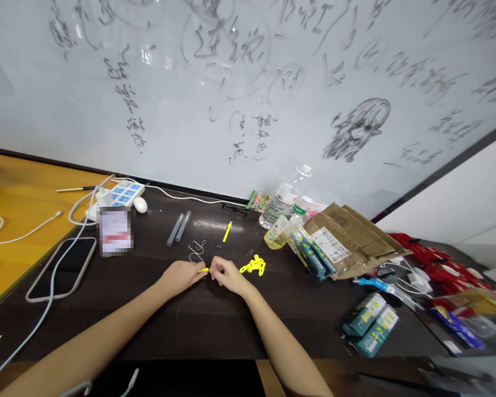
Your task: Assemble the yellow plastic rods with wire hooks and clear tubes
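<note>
On the dark, smooth tabletop (297,314), head view: left hand (185,275), pinching a slim yellow piece (203,270); right hand (227,274), fingertips bunched at its end, hold unclear. Yellow links (255,265), glossy, heaped near the right wrist. Thin bent wire (197,252). Two straight clear tubes (183,226). Clear bottle (278,234), yellowish liquid inside. Creased brown parcel (357,234), contents hidden.

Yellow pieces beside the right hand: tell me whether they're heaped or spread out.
Heaped: the yellow pieces lie bunched together on the dark table, beside the right hand.
</note>
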`<state>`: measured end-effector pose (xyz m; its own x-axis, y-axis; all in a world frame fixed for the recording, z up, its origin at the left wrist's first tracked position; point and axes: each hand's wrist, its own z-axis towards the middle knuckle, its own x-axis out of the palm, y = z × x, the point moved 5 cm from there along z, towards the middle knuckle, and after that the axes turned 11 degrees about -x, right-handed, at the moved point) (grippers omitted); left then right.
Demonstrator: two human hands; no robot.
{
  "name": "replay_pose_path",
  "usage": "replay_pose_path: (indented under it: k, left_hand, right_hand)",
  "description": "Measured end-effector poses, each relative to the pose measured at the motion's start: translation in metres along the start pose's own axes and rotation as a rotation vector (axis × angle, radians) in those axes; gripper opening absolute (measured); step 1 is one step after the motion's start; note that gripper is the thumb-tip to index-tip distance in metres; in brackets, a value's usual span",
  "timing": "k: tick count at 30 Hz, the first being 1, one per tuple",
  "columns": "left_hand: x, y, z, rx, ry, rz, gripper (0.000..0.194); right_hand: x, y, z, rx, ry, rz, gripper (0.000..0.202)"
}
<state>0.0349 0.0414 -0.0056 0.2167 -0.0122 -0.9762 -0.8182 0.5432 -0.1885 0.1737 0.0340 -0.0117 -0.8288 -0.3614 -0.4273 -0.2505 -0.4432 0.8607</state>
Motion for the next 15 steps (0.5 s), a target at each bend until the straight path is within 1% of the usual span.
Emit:
replay_pose_path:
  k: [3, 10, 15]
  left_hand:
    - [0.0013, 0.0018, 0.0009, -0.008, 0.003, 0.057, 0.032]
    - [-0.0004, -0.0022, -0.0006, 0.01, -0.012, 0.074, 0.033]
    - [0.0062, -0.0022, -0.0004, 0.003, -0.007, 0.068, 0.036]
  right_hand:
    - [-0.0015, -0.0015, -0.0007, 0.01, -0.015, -0.009, 0.015]
    - [-0.0023, -0.0032, -0.0023, 0.053, 0.023, 0.024, 0.021]
    - [-0.0015, 0.0, -0.0022, 0.026, 0.025, -0.011, 0.021]
